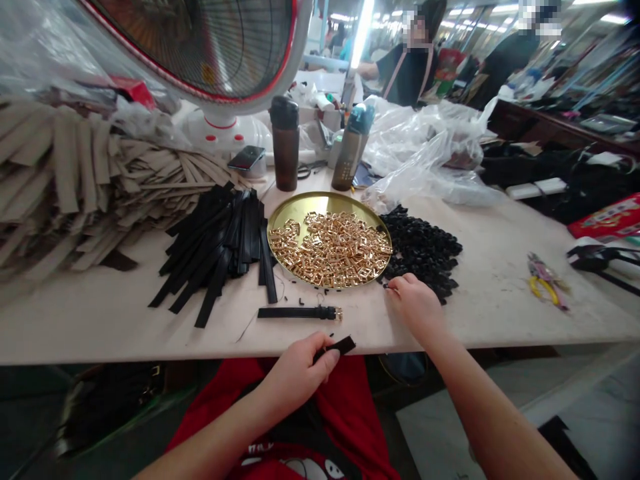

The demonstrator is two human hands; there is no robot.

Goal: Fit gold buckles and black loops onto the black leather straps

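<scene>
My left hand (313, 363) is closed on a black strap (345, 345) at the table's front edge, with one end sticking out past the thumb. My right hand (413, 300) is at the near edge of a heap of small black loops (425, 247), fingertips pinched on a small dark piece, probably one of the loops. Between and beyond the hands stands a round gold tray (300, 205) full of gold buckles (340, 247). A black strap with a gold buckle (295, 313) lies flat in front of the tray. Left of the tray is a pile of black straps (225, 240).
Beige strips (115, 193) are heaped at the left, under a large fan (210, 53). Two bottles (285, 143) stand behind the tray, near clear plastic bags (425, 153). Yellow-handled pliers (545, 283) lie at the right. A person (407, 67) is in the background.
</scene>
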